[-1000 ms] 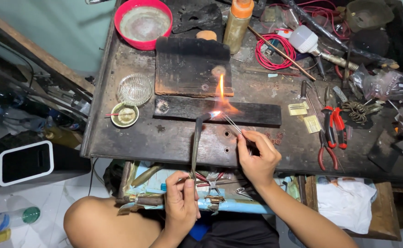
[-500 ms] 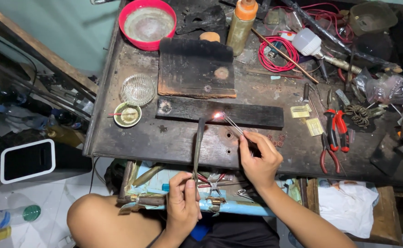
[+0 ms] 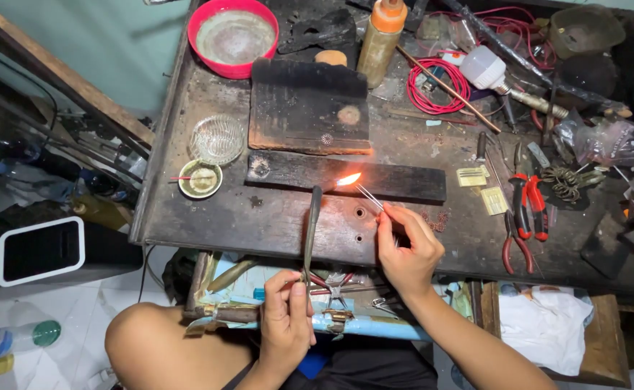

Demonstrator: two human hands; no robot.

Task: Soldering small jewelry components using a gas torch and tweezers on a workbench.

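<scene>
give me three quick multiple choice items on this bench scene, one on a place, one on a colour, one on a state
1. Where is the flame?
A. inside the bowl
B. over the dark charred strip, at the tips of the tweezers
C. on the floor

2. What colour is the bowl at the back of the bench?
A. red
B. blue
C. white

3. What is the left hand doing?
A. resting flat on the bench
B. gripping the pliers
C. pinching the lower end of the thin torch pipe

Answers:
1. B, the flame burns above the charred strip where the tweezers in the right hand point.
2. A, its rim is bright red.
3. C, its fingers close on the torch pipe, which runs up to the flame.
</scene>
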